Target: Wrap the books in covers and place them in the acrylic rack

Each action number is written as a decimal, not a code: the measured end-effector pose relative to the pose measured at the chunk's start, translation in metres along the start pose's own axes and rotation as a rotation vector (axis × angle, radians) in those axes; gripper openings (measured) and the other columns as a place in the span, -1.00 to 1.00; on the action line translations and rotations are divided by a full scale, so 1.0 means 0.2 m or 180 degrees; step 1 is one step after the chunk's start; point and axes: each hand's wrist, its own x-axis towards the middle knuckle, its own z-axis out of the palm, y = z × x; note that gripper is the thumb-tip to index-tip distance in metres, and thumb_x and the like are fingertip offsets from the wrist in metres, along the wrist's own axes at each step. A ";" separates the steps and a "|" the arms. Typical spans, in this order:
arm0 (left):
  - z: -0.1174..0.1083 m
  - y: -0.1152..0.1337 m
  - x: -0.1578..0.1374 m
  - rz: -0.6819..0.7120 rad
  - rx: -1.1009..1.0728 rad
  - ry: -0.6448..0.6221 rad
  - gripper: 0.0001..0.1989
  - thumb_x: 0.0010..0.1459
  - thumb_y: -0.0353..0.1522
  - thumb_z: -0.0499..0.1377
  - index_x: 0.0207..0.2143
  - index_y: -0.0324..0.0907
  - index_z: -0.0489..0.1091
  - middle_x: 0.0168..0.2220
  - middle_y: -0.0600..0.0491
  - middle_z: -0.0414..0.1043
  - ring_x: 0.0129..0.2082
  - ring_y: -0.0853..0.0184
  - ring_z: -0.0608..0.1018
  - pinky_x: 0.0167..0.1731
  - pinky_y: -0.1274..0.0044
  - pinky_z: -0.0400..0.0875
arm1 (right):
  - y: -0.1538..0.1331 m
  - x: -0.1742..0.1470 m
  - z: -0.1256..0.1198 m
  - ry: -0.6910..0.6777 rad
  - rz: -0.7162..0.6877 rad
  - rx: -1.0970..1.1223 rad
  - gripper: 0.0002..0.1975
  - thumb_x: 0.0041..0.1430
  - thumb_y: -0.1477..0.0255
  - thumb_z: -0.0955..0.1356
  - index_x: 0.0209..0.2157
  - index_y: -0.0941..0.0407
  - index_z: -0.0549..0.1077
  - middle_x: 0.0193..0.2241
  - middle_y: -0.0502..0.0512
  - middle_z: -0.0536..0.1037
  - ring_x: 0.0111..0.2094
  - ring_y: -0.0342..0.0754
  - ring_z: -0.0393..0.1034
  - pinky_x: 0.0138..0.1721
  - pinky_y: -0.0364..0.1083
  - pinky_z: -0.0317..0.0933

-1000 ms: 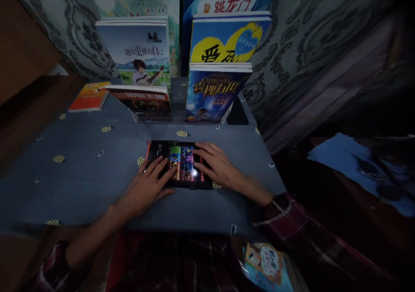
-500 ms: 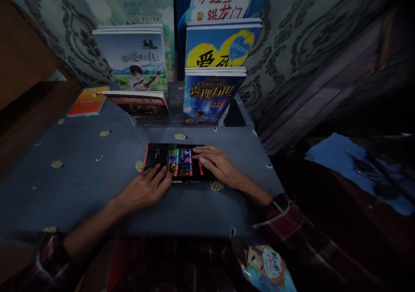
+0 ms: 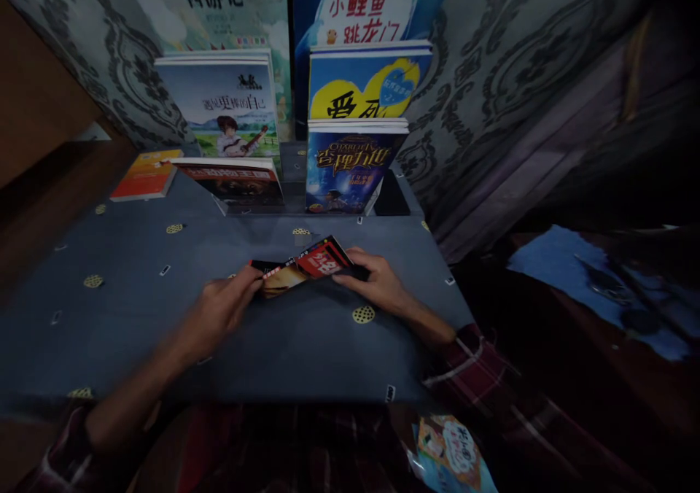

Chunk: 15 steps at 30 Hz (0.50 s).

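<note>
A dark book (image 3: 306, 268) with red and tan on its cover is raised and tilted over the table, its right end higher than its left. My left hand (image 3: 224, 300) pinches its left end between thumb and fingers. At the right end my right hand (image 3: 380, 283) grips the book, thumb toward me and fingers behind. Beyond it stand a blue book (image 3: 350, 168) and a dark red book (image 3: 246, 183) on the table.
The grey patterned tablecloth (image 3: 131, 318) spans the table. Taller books, a white-and-blue book (image 3: 219, 88) and a yellow-and-blue book (image 3: 372, 84), stand behind. An orange book (image 3: 146, 176) lies at the far left. A dark flat object (image 3: 392, 195) rests behind the blue book.
The book lay flat with my hands resting on it; now it is lifted and tipped so its cover faces me. Both hands have closed on its ends.
</note>
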 end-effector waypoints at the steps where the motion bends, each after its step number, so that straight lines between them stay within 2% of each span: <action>1: -0.02 0.01 0.01 -0.0200 -0.0126 -0.0005 -0.74 0.42 -0.27 -0.04 -0.23 -0.13 0.39 -0.57 0.21 0.35 -0.65 0.48 0.35 -0.56 0.64 0.22 | 0.00 0.00 0.01 0.0104 0.0130 0.0168 -0.60 0.15 0.04 0.48 -0.18 0.08 0.62 -0.23 0.10 0.66 -0.16 0.06 0.54 -0.01 0.09 0.41; 4: -0.10 0.05 0.06 -0.0651 -0.0459 0.0011 -0.67 0.36 -0.15 -0.01 -0.37 -0.13 0.37 -0.60 0.20 0.29 -0.63 0.45 0.33 -0.56 0.63 0.22 | 0.00 0.03 0.04 0.0507 0.0523 0.0801 -0.54 0.00 0.03 0.55 -0.18 0.05 0.59 -0.26 0.05 0.68 -0.24 0.02 0.56 -0.11 0.04 0.46; 6: -0.13 0.07 0.08 -0.0901 -0.0732 0.0100 -0.60 0.32 -0.05 0.03 -0.43 -0.13 0.35 -0.57 0.17 0.33 -0.57 0.43 0.36 -0.53 0.62 0.27 | -0.02 0.05 0.06 0.0801 0.0673 0.1210 -0.49 -0.09 0.00 0.58 -0.21 0.04 0.57 -0.30 0.03 0.68 -0.30 0.00 0.56 -0.19 0.01 0.48; 8: -0.13 0.08 0.09 -0.1232 -0.1193 0.0216 -0.53 0.27 0.04 0.08 -0.45 -0.14 0.35 -0.53 0.13 0.39 -0.52 0.40 0.41 -0.49 0.61 0.32 | -0.05 0.08 0.07 0.0914 0.0734 0.1550 -0.49 -0.11 0.00 0.58 -0.23 0.04 0.56 -0.32 0.03 0.68 -0.32 0.00 0.56 -0.25 0.00 0.49; 12: -0.04 0.04 0.09 -0.2105 -0.2501 0.0387 -0.47 0.06 0.15 0.24 -0.37 -0.15 0.40 -0.51 0.12 0.45 -0.48 0.32 0.51 -0.46 0.55 0.45 | -0.12 0.16 0.10 0.0824 0.0877 0.2017 -0.56 -0.06 0.05 0.57 -0.25 0.06 0.57 -0.36 0.03 0.66 -0.44 -0.06 0.51 -0.47 -0.10 0.40; 15: 0.06 -0.04 0.06 -0.2509 -0.2923 0.0515 -0.41 -0.11 0.16 0.33 -0.35 -0.16 0.42 -0.50 0.11 0.49 -0.45 0.27 0.56 -0.45 0.49 0.50 | -0.12 0.22 0.13 0.0843 0.1035 0.2102 -0.56 -0.13 0.07 0.59 -0.34 0.09 0.57 -0.47 -0.01 0.61 -0.55 -0.14 0.41 -0.62 -0.19 0.23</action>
